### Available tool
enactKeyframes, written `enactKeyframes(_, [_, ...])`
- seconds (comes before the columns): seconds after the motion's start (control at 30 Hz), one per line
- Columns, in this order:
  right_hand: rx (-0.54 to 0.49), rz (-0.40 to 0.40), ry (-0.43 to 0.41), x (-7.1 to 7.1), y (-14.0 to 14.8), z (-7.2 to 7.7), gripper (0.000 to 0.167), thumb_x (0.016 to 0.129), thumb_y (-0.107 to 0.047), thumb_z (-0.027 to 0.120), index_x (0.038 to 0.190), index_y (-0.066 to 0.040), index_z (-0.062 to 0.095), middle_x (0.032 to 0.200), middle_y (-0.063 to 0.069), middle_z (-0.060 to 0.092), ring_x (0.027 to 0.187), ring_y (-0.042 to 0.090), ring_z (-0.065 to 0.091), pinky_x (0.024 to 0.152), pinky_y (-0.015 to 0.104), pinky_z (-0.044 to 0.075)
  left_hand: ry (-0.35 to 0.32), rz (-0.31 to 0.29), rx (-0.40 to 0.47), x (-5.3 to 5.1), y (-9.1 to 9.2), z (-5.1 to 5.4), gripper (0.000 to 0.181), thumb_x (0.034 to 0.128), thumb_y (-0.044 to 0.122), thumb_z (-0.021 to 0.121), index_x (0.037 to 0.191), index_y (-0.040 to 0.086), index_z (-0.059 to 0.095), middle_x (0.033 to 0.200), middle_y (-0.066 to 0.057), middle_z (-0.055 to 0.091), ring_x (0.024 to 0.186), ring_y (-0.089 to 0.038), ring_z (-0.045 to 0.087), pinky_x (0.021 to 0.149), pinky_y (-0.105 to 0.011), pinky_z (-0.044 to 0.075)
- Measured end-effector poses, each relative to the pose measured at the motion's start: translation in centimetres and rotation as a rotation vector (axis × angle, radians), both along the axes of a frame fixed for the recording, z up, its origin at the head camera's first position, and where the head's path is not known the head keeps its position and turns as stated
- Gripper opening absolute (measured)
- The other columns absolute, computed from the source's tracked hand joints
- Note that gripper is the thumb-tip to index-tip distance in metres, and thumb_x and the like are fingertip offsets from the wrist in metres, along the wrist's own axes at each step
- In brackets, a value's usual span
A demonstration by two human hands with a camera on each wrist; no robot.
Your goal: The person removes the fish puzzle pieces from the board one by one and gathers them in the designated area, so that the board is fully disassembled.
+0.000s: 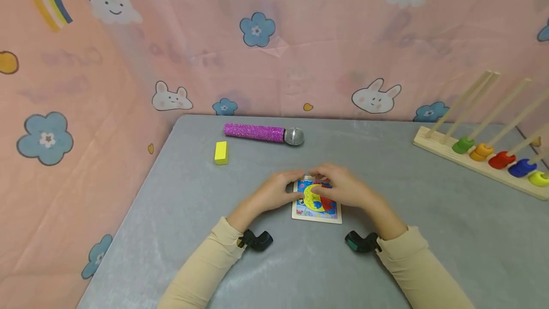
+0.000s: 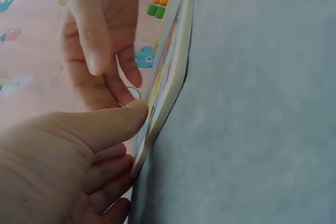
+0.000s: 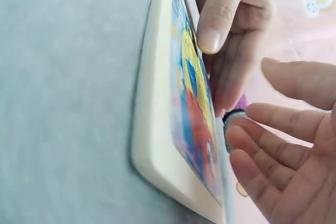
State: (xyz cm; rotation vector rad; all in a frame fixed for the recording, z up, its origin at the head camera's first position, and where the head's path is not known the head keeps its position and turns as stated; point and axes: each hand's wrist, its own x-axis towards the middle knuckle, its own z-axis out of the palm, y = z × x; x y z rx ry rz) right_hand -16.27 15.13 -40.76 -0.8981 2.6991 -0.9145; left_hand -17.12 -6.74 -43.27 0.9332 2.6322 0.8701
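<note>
A flat picture puzzle board with a pale frame lies on the grey table, a yellow and red figure on its blue picture. My left hand grips its left edge; in the left wrist view the thumb rests at the board's edge with the other fingers beside it. Over the board's upper right part is my right hand, fingers loosely bent. Seen from the right wrist, the right hand is apart from the board, nothing between its fingers. My hands cover part of the board's top.
A purple glitter microphone lies near the table's back edge, with a yellow block just below its left end. At the right stands a wooden peg rack with coloured beads. A pink patterned cloth hangs behind the table.
</note>
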Motion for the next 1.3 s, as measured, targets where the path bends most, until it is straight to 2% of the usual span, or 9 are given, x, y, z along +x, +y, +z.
enactKeyframes(0.1, [-0.024, 0.008, -0.037, -0.1, -0.4, -0.4, 0.039, 0.087, -0.019, 0.068, 0.121, -0.001, 0.059, 0.113, 0.011, 0.063, 0.098, 0.023, 0.06, 0.087, 0.042, 0.054, -0.001, -0.001, 0.013, 0.1, -0.2, -0.4, 0.058, 0.0894, 0.029, 0.066, 0.139, 0.006, 0.047, 0.146, -0.008, 0.045, 0.136, -0.022, 0.04, 0.114, -0.034, 0.032])
enactKeyframes(0.2, [-0.048, 0.001, -0.04, -0.2, -0.6, -1.0, 0.037, 0.086, -0.018, 0.069, 0.118, -0.001, 0.061, 0.111, 0.01, 0.062, 0.095, 0.021, 0.058, 0.085, 0.04, 0.053, -0.001, 0.001, 0.017, 0.2, -0.3, -0.6, 0.057, 0.0898, 0.03, 0.065, 0.139, 0.007, 0.048, 0.146, -0.007, 0.044, 0.136, -0.022, 0.04, 0.114, -0.036, 0.033])
enactKeyframes(0.57, [-0.04, -0.026, 0.009, 0.1, -1.1, -2.6, 0.037, 0.086, -0.02, 0.07, 0.119, -0.006, 0.062, 0.116, 0.01, 0.053, 0.099, 0.021, 0.053, 0.088, 0.042, 0.049, -0.006, 0.018, 0.041, 0.1, -0.4, -1.1, 0.058, 0.0896, 0.032, 0.066, 0.139, 0.008, 0.048, 0.146, -0.007, 0.045, 0.136, -0.023, 0.04, 0.113, -0.038, 0.035])
enactKeyframes(0.93, [-0.041, -0.011, 0.052, 0.1, -1.5, -2.9, 0.035, 0.085, -0.016, 0.07, 0.116, -0.004, 0.06, 0.115, 0.012, 0.052, 0.1, 0.023, 0.052, 0.091, 0.045, 0.049, -0.005, -0.006, 0.011, -0.1, -0.5, -0.9, 0.059, 0.0905, 0.033, 0.064, 0.14, 0.007, 0.046, 0.147, -0.007, 0.043, 0.137, -0.023, 0.038, 0.114, -0.038, 0.033])
enactKeyframes(1.3, [-0.073, -0.05, -0.044, 0.1, -1.7, -2.7, 0.032, 0.084, -0.013, 0.07, 0.112, -0.003, 0.058, 0.112, 0.014, 0.049, 0.097, 0.024, 0.049, 0.088, 0.043, 0.046, -0.013, -0.012, -0.012, -0.1, -0.4, -0.7, 0.059, 0.0901, 0.034, 0.065, 0.14, 0.008, 0.047, 0.148, -0.006, 0.042, 0.139, -0.022, 0.036, 0.115, -0.037, 0.031])
